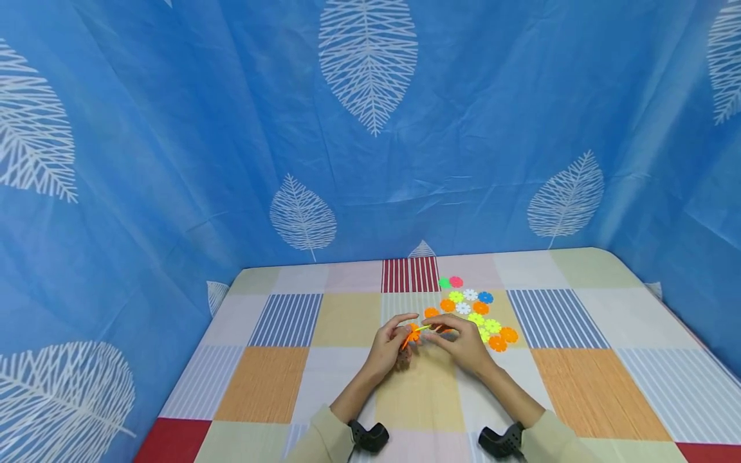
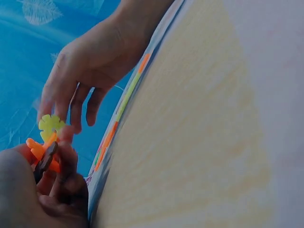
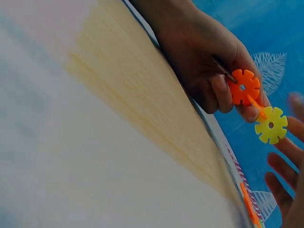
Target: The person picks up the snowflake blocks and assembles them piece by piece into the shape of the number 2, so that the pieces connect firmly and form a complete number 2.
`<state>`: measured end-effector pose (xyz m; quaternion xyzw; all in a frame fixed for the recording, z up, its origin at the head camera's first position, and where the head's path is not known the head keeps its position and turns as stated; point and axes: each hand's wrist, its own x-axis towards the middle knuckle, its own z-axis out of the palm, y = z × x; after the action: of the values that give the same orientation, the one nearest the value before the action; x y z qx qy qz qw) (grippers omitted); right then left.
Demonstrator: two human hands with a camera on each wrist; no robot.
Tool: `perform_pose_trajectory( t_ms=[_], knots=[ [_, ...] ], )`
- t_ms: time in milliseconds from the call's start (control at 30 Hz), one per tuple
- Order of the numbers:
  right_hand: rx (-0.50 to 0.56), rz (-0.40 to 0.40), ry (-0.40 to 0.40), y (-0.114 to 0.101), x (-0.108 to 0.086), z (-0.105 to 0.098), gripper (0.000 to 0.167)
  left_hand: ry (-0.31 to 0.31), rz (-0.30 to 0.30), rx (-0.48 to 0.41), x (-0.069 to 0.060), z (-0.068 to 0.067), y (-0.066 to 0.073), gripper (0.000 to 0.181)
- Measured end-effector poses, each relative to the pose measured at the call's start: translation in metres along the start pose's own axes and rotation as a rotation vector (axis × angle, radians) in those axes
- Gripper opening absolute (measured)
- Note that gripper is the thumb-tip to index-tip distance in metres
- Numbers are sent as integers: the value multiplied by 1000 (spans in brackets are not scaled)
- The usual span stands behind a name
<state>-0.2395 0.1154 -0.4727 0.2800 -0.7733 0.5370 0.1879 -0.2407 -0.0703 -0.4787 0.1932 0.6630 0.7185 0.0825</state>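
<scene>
My left hand (image 1: 384, 350) grips a small cluster of notched flower-shaped discs near the middle of the table. In the right wrist view the cluster shows a flat orange disc (image 3: 249, 81), a second orange disc (image 3: 257, 106) seen edge-on and a dark brown disc (image 3: 225, 70), partly hidden by the fingers. A yellow disc (image 3: 278, 124) meets the edge-on orange one. Fingers and thumb of my right hand (image 1: 467, 344) pinch this yellow disc from the right. How deep its notch sits in the orange one cannot be told.
Loose discs lie beyond and right of my hands: orange (image 1: 509, 334), yellow-green (image 1: 476, 318), white (image 1: 471, 294), blue (image 1: 485, 298), pink (image 1: 456, 281) and green (image 1: 444, 282). A checked cloth (image 1: 266, 386) covers the table. Blue curtain (image 1: 463, 128) with white leaves hangs behind and at both sides.
</scene>
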Motion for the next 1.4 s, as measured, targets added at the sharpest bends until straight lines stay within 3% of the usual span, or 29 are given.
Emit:
perform_pose_trajectory(
  t_ms=[67,133,233,333,433,500,567,667,833,967,1100,1400],
  knots=[
    [-23,24,25,8,2,0,21,6,-6,-5,0,0,0,34],
    [-127,37,56,24,5,1,24,8,-7,-8,0,0,-1,34],
    [-407,53,76,48,9,7,28,3,-12,-16,0,0,-1,33],
    [-657,71,12,58,12,11,32,-2,-16,-23,-1,-1,-1,32],
    [-765,88,-46,60,15,13,31,-12,-14,-25,0,-1,-1,32],
    [-767,102,-51,59,17,13,29,-12,-11,-17,0,0,-1,32],
    [-727,117,-29,58,18,13,27,-6,-8,-16,0,0,-1,31],
    [-566,173,47,54,18,13,22,15,-6,-6,0,1,-2,30],
    [-97,320,201,40,9,11,16,53,-20,-4,0,1,-1,29],
    [202,448,256,28,2,9,21,61,-21,-12,0,0,-2,29],
    [321,512,241,21,-5,7,25,48,-21,-12,0,0,-3,28],
    [410,587,245,18,-9,13,26,32,5,56,-1,0,-1,26]
  ],
)
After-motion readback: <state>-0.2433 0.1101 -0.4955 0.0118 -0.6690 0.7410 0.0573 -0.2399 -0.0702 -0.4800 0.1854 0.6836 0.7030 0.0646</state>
